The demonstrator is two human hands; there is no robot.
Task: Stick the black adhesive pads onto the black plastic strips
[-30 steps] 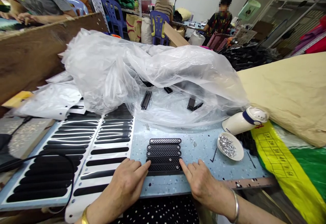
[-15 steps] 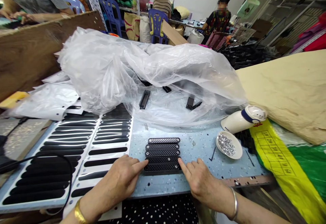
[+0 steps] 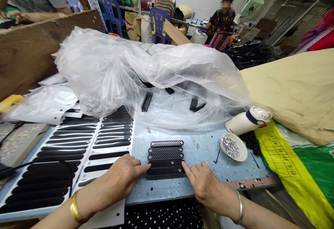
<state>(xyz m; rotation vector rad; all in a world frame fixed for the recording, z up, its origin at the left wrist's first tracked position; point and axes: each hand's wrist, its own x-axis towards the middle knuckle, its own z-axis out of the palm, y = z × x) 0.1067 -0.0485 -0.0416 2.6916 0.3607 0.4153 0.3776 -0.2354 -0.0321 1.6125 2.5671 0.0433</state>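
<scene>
Several black strips with a diamond-textured face [image 3: 165,156] lie stacked in a row on the blue speckled table, with small silver studs near their ends. My left hand [image 3: 125,173] points its index finger at the left end of the lower strips, and the fingertip appears to touch there. At the right end, the index fingertip of my right hand [image 3: 202,180] rests against a lower strip. On both hands the index finger is stretched out and the other fingers are loosely bent, gripping nothing. A white bowl of silver studs [image 3: 231,146] stands to the right.
Sheets of black adhesive strips [image 3: 90,145] lie on the left. Clear plastic sheeting [image 3: 156,62] with black pieces covers the back. A cream bottle [image 3: 238,123] lies tilted beside the bowl, near a yellow-green sack [image 3: 283,156]. Other people sit farther off.
My left forearm has swung lower and flatter, while its fingertip stays by the strips' left end. My right hand is almost still. The whole view has shifted slightly.
</scene>
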